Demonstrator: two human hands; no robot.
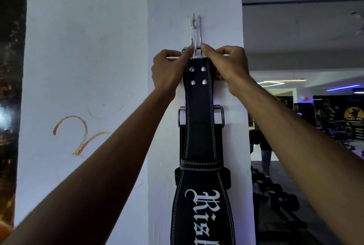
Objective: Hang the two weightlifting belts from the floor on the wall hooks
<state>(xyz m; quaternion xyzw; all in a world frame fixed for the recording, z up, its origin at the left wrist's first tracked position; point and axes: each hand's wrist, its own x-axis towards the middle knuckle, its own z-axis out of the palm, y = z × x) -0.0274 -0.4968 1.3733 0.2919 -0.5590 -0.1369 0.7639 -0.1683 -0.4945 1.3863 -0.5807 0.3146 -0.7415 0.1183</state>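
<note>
Presently both hands are raised to the white wall column (pixel 222 8), working at the top end of a black weightlifting belt (pixel 200 126). The left hand (pixel 169 71) has its grip closed, thumb and forefinger pinching the left side of the belt's metal buckle (pixel 186 49). The right hand (pixel 226 65) likewise has its grip closed, fingertips pinched on the right side of the same buckle, just above the belt's riveted end.

The buckle sits at the lower wall hook (pixel 195 50), a white fitting between the two hands; whether the buckle is fully seated on it cannot be told, as the fingers cover the contact. An upper white hook (pixel 193 21) stands higher on the same column, with two thin metal prongs (pixel 200 30) rising beside it from the buckle.

The belt hangs straight down the column face, flat against the wall, with white stitching, four rivets and white gothic lettering on its wide lower part. A second belt (pixel 183 142) hangs behind it, visible at the edges, its metal buckle (pixel 221 115) showing either side of the front belt.

An orange scrawl (pixel 78 134) marks the wall to the left. A dumbbell rack (pixel 275 191) stands in the dim room to the right.
</note>
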